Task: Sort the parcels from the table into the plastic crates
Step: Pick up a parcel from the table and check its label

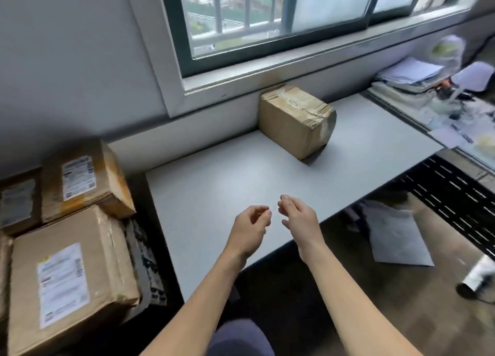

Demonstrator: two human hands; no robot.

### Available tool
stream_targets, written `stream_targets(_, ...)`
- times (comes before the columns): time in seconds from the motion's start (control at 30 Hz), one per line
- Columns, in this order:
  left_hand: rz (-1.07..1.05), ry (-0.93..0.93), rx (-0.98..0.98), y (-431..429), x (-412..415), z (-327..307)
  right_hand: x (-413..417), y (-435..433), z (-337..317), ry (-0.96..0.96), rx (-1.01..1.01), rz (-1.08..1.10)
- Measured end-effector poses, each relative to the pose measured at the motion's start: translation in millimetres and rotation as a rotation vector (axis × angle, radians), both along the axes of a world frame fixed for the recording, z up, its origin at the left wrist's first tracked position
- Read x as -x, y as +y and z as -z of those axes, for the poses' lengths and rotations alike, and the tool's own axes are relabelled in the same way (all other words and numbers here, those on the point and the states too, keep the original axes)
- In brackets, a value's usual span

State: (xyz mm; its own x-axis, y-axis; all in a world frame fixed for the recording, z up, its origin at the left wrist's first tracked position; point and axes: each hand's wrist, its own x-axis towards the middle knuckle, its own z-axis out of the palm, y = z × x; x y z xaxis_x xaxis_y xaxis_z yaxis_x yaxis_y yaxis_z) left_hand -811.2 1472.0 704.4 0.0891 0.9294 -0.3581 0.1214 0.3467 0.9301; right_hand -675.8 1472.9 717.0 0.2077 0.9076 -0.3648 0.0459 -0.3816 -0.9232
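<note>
**A:** Entry: where is the parcel?

**B:** One brown cardboard parcel (296, 119) sits at the far edge of the tabletop (214, 189), right of that edge's middle. Its back is against the wall (214, 109) below the window. It is well apart from both hands.

**A:** Handling estimate?

**B:** Corrugated board, so the walls should be stiff. The corners look crushed and the tape across the top is wrinkled, so I expect some give at the edges. Weight is unknown, so treat it as moderate until it is lifted. The tape may be slick and the bare cardboard should offer better friction.

**A:** Hold points?

**B:** I suggest two hands, palms on opposite side faces, low on the bare board. Drawing it away from the wall first would free the rear face.

**A:** Grip state?

**B:** The left hand (250, 228) and right hand (300, 219) hover close together over the near edge of the tabletop. The fingers of both are loosely curled, holding nothing and touching nothing.

**A:** Anything else?

**B:** Two labelled parcels (80, 184) are stacked just beyond the tabletop's left edge. What holds them is hidden.
</note>
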Motion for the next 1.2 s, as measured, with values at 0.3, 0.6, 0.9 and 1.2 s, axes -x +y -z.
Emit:
stream_targets(0.3,-0.152,-0.112,0.236,89,-85,65,-113,85,54,-0.036,0.125,-0.011)
stream_targets(0.6,-0.289,-0.214,0.256,231,-194,72,-222,208,63,-0.193,0.245,-0.112)
stream_targets(0.9,-0.520,-0.134,0.166,314,-228,52,-282,339,52,-0.155,0.100,-0.037)
stream_targets(1.2,-0.710,-0.161,0.107,352,-288,32,-305,443,47,-0.109,-0.006,-0.445)
